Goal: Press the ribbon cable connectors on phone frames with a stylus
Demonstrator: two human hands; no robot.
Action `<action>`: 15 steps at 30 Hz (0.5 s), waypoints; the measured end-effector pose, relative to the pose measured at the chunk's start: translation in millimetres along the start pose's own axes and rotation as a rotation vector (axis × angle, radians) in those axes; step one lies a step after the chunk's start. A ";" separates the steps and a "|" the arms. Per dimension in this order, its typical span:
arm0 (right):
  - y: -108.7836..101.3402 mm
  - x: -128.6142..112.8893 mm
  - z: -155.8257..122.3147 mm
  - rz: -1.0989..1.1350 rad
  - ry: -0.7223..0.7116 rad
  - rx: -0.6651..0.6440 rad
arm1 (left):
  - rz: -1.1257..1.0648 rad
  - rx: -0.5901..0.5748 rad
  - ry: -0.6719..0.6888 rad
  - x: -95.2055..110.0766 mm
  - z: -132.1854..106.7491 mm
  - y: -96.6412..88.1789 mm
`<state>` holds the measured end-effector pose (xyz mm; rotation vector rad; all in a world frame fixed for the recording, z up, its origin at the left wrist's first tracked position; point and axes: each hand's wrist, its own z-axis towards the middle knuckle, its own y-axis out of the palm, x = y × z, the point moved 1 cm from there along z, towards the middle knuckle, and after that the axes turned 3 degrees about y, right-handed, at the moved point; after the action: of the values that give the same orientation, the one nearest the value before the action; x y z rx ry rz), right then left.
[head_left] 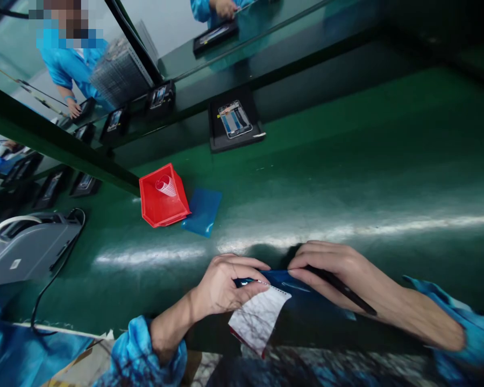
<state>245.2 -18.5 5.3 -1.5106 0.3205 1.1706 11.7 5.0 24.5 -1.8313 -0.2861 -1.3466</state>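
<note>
Paper (260, 312), one piece, hangs pinched in my left hand (223, 279); one film (284, 276) runs to my right hand (341, 263), which pinches it and holds one pen (357, 299). Work looks unfinished: neither piece is laid down. At ten o'clock: one bin (163, 209), one roll (167, 186), one blue sheet (207, 207); near twelve, one tray (218, 142), one device (234, 119).

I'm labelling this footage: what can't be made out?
Head view:
Front end of black pen-like tool: hidden in right hand.
Part of blue film: covered by left hand.
Gray machine: cut off by left edge.
Markings on rolled paper: too small to read.
</note>
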 end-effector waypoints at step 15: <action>3.2 -6.8 -9.4 -0.317 -0.225 0.291 | -0.161 0.142 -0.181 -2.4 -0.6 5.4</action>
<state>244.1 -30.3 7.5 -1.1166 0.0885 0.9810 13.6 1.9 19.8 -1.8428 -0.6207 -1.2339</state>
